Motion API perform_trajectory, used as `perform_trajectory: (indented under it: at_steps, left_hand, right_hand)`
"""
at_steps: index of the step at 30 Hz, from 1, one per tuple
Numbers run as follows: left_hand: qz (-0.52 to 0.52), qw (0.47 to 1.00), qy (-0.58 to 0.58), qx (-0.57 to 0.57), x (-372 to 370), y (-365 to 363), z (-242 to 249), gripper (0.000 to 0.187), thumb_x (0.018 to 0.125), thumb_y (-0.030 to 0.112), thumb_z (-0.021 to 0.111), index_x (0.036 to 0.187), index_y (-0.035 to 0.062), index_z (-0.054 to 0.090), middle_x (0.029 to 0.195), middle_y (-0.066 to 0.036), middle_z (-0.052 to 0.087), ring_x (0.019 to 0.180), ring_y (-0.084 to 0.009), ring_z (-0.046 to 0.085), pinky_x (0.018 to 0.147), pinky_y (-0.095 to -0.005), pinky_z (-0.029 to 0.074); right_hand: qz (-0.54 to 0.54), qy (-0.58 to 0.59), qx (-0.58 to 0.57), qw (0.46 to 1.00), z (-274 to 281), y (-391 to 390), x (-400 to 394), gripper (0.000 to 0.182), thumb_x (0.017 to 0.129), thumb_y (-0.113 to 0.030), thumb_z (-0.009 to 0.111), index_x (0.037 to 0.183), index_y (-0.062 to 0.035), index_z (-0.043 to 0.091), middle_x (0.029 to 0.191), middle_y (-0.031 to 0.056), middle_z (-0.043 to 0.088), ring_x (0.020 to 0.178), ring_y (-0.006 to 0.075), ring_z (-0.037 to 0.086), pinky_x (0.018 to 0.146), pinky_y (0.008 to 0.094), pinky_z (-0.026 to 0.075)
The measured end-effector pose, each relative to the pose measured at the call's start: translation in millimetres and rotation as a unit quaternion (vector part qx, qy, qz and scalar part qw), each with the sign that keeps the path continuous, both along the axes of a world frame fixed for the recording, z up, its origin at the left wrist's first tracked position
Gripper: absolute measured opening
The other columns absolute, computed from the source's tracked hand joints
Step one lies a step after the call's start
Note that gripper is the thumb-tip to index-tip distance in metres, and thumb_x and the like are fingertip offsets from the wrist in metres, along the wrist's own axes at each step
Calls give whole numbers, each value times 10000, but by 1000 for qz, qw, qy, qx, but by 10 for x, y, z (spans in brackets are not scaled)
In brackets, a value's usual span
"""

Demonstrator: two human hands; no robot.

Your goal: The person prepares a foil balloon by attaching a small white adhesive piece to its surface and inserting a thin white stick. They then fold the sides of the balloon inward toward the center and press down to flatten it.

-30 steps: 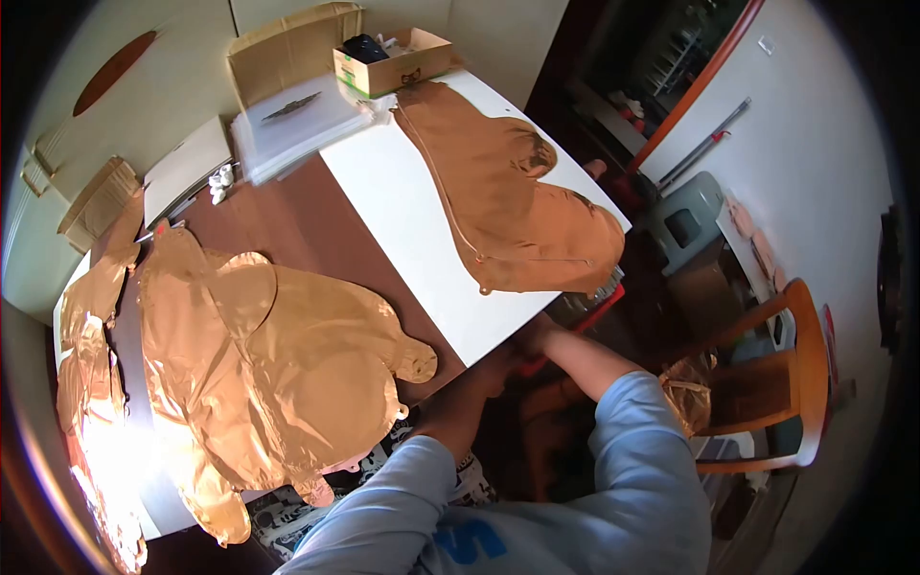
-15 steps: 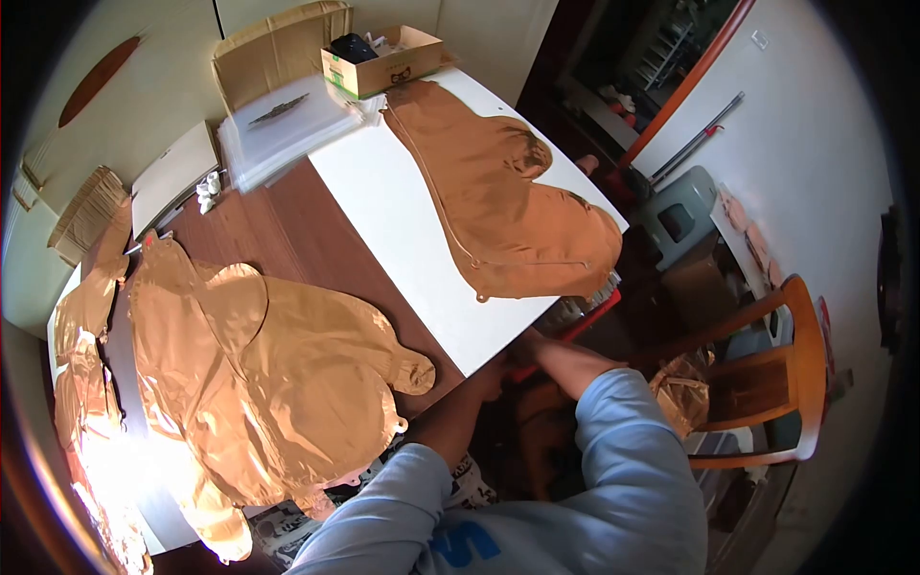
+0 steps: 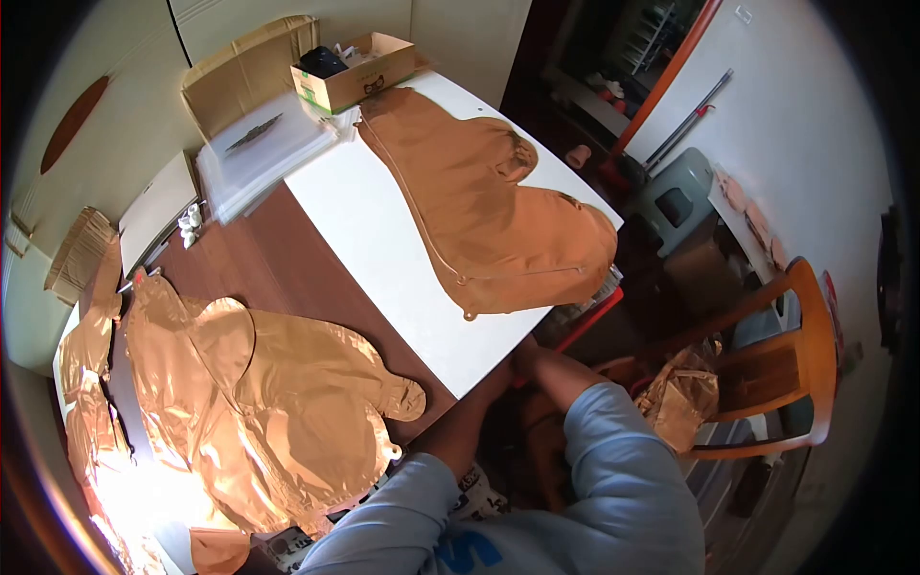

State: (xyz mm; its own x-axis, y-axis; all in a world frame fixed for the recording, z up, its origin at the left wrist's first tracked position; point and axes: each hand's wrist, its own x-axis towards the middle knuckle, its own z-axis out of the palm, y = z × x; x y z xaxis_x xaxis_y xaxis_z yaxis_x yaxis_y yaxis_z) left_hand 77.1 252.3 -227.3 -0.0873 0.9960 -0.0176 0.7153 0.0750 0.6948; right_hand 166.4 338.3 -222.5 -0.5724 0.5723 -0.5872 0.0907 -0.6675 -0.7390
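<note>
Both my arms reach down past the near edge of the white board, into the dark space beneath it. My left hand (image 3: 498,379) and my right hand (image 3: 527,355) are close together there, with fingers hidden in shadow below the edge. Whether they hold anything cannot be made out. Just above them on the board lies a flat copper-brown foil balloon (image 3: 489,211), matte, with small tabs along its rim. To the left, a shiny copper foil balloon (image 3: 278,402) is spread over the brown tabletop (image 3: 287,259), its lower part in glaring light.
At the back stand a cardboard box (image 3: 355,77) with small items and a stack of clear plastic sheets (image 3: 254,158). Small white figurines (image 3: 190,225) sit at the left. On my right is a wooden chair (image 3: 767,369) with crumpled copper foil (image 3: 682,398). A red edge (image 3: 585,326) shows under the board.
The view has shifted slightly, so the table sits a little further left and lower. Both hands stay under the board's edge. A white and copper-brown piece now shows at the bottom left.
</note>
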Motion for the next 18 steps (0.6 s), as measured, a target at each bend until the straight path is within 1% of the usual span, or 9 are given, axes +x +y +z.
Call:
perform_trajectory:
  at_steps: [4,6,8,10,11,13,14,17,18]
  left_hand:
    - [0,1000,-4,-6,-15,18,42,451,954,245,474,1371,73,480,1392,-191,480,1320,-346,417,1110,-449,312]
    - [0,1000,-5,-10,-31,12,44,449,955,243,472,1370,73,481,1390,-191,482,1318,-346,419,1109,-449,315]
    - [1,1000,-8,-12,-53,22,41,446,956,241,469,1369,73,483,1388,-191,484,1316,-345,422,1107,-448,317]
    - [1,1000,-14,-14,-60,2,42,444,957,240,467,1368,72,484,1386,-191,486,1314,-345,424,1105,-448,320]
    - [0,1000,-14,-16,-71,-10,44,443,957,239,466,1367,72,484,1385,-191,487,1313,-344,426,1104,-448,321]
    - [0,1000,-17,-17,-78,-7,66,441,958,237,463,1366,71,486,1383,-191,490,1311,-344,428,1102,-447,324]
    - [-1,1000,-21,-15,-77,-7,83,440,958,236,462,1365,71,486,1382,-191,491,1310,-343,429,1101,-447,325]
    - [1,999,-41,-10,-114,-45,142,436,959,233,458,1363,71,488,1378,-191,494,1307,-342,433,1099,-446,329]
    - [4,998,-60,-7,-130,-56,197,435,960,232,457,1363,70,489,1377,-191,495,1306,-342,434,1098,-446,330]
  right_hand:
    - [57,-41,56,996,33,105,-64,574,841,-194,604,1383,-64,464,1453,120,445,1390,243,347,1168,392,242]
    - [185,-115,219,951,67,181,-61,577,839,-190,602,1385,-66,464,1455,120,443,1392,247,346,1169,395,240]
    - [331,-206,436,811,141,266,-65,579,837,-186,600,1387,-67,463,1458,121,441,1393,251,344,1171,399,238]
    - [459,-267,584,614,311,315,-67,582,835,-182,598,1389,-69,463,1460,122,439,1395,254,343,1172,403,236]
    - [490,-282,626,536,379,309,-56,583,834,-180,597,1390,-69,462,1461,122,438,1396,256,342,1173,404,235]
    - [506,-297,664,464,486,290,-45,585,832,-176,595,1392,-71,462,1463,123,436,1397,260,340,1175,408,233]
    - [505,-302,674,446,517,278,-26,587,831,-175,595,1393,-71,462,1464,123,435,1398,262,340,1176,410,232]
    - [436,-299,612,588,551,278,21,559,868,-197,524,1410,-83,450,1490,134,401,1418,261,304,1181,439,205]
    - [414,-311,651,556,629,235,-12,546,878,-208,508,1406,-82,456,1483,133,411,1412,258,317,1179,445,205]
